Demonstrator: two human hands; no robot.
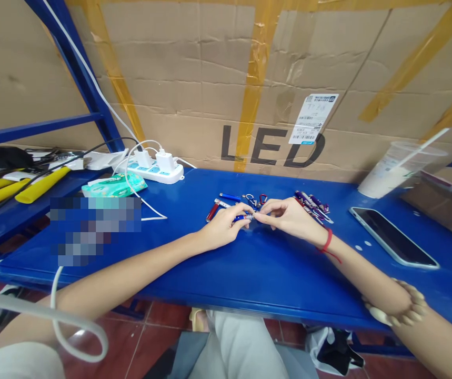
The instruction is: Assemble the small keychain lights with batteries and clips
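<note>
Between the fingertips of my left hand (pixel 222 227) is a small blue metal tube (pixel 243 217), lying roughly level above the blue table (pixel 226 273). The fingers of my right hand (pixel 289 218) are pinched at the tube's silvery right end. Just behind my left hand lie a red tube (pixel 212 211), a silver one (pixel 221 203) and another blue one (pixel 230 197). Blue and red carabiner clips (pixel 263 199) rest behind the gap between my hands. Several purple and dark red tubes with clips (pixel 315 204) lie beyond my right hand.
A phone (pixel 394 237) and small white discs (pixel 363 246) lie at right, near a tilted plastic cup (pixel 391 171). At left are a white power strip (pixel 157 169) with cables, a green tissue pack (pixel 113 185) and yellow-handled items (pixel 42 185). Cardboard (pixel 194 79) stands behind.
</note>
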